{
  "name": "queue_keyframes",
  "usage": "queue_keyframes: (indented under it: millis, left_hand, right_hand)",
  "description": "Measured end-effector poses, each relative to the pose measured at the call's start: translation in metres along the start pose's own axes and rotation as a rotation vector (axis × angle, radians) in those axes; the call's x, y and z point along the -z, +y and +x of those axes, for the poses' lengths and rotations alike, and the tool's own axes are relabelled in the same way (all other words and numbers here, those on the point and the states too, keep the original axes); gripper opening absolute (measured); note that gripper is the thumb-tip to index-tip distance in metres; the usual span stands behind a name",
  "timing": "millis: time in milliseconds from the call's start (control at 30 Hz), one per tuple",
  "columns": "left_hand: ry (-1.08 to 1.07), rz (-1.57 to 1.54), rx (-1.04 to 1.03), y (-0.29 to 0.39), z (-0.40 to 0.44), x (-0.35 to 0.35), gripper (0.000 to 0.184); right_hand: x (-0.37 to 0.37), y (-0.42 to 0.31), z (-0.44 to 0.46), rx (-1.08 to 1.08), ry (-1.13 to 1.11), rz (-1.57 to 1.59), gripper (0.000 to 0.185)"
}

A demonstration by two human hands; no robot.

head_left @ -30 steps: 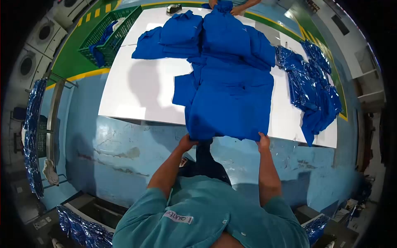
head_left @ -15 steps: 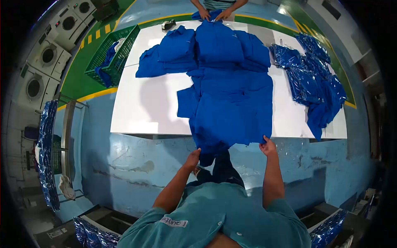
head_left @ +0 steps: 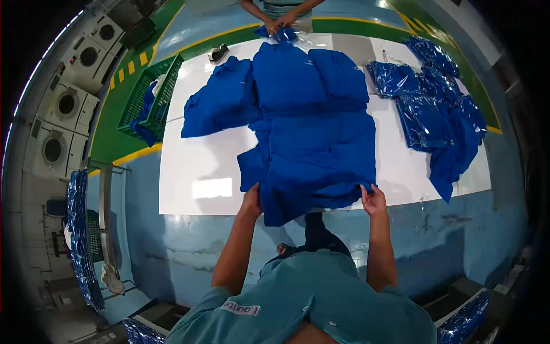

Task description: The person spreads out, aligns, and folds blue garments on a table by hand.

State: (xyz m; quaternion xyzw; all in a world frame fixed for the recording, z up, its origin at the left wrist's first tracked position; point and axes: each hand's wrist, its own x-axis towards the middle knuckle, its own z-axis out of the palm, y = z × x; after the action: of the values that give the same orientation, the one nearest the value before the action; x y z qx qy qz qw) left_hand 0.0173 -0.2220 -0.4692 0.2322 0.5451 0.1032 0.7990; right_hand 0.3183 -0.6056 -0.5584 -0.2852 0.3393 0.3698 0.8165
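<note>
A blue shirt (head_left: pixel 321 163) lies spread over the front of the white table (head_left: pixel 197 163), its lower edge hanging past the table's near side. My left hand (head_left: pixel 252 202) is closed on the shirt's left edge, near the sleeve. At the lower right corner, my right hand (head_left: pixel 374 200) pinches the hem between thumb and fingers. Just beyond the spread shirt are folded blue shirts: one in the middle (head_left: pixel 289 77), one at the left (head_left: pixel 220 100) and one at the right (head_left: pixel 339 77).
Blue garments in clear plastic bags (head_left: pixel 424 117) are heaped on the table's right side. A green crate (head_left: pixel 163 106) holding cloth stands left of the table. Across the table, a person's hands (head_left: pixel 278 26) handle a blue item. Washing machines (head_left: pixel 54 150) line the far left.
My left hand has moved up and left along the shirt's edge, to beside the sleeve. The near hem has been drawn up toward the table. The person opposite has shifted their hands slightly left.
</note>
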Motion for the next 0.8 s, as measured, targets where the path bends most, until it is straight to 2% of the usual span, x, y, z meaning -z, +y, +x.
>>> queue_keyframes:
  millis: [33,67,167,233,300,333,367,467,500,633,667,800]
  left_hand:
    - [-0.016,0.037,-0.028,0.018,0.015,-0.014,0.048]
    - [0.114,0.045,-0.039,0.038,0.013,-0.043,0.044]
    - [0.022,-0.196,-0.088,0.058,0.098,-0.055,0.043]
    - [-0.074,-0.404,-0.082,0.052,0.164,-0.044,0.043]
    - [-0.088,-0.377,-0.107,0.049,0.185,-0.045,0.043]
    - [-0.056,-0.253,-0.139,0.05,0.176,-0.054,0.044]
    - [-0.021,-0.127,-0.168,0.052,0.165,-0.064,0.046]
    - [0.136,0.616,-0.342,0.046,0.116,-0.089,0.056]
    - [0.139,0.614,-0.327,0.037,0.116,-0.089,0.056]
    - [0.198,0.994,-0.759,0.003,0.146,-0.082,0.056]
    - [0.194,0.994,-0.752,0.0,0.148,-0.085,0.056]
    - [0.433,1.299,-0.822,-0.009,0.149,-0.099,0.054]
  right_hand:
    - [-0.022,-0.001,0.003,0.033,0.014,0.06,0.027]
    - [-0.04,-0.001,0.011,0.03,0.018,0.068,0.027]
    - [-0.079,0.0,0.024,0.026,0.093,0.116,0.032]
    - [-0.095,0.001,0.021,0.165,0.019,-0.145,0.035]
    - [-0.111,-0.004,0.023,0.313,-0.064,-0.405,0.038]
    - [-0.111,-0.009,0.024,0.308,-0.056,-0.405,0.038]
    - [-0.105,-0.011,0.024,0.463,-0.135,-0.747,0.04]
    - [-0.089,-0.02,0.023,0.891,-0.402,-1.792,0.049]
    - [-0.086,-0.022,0.026,0.876,-0.399,-1.801,0.049]
    - [-0.091,-0.024,0.044,1.273,-0.361,-2.091,0.064]
    - [-0.095,-0.025,0.048,1.267,-0.356,-2.098,0.064]
    - [-0.121,-0.04,0.063,0.89,-0.163,-2.316,0.064]
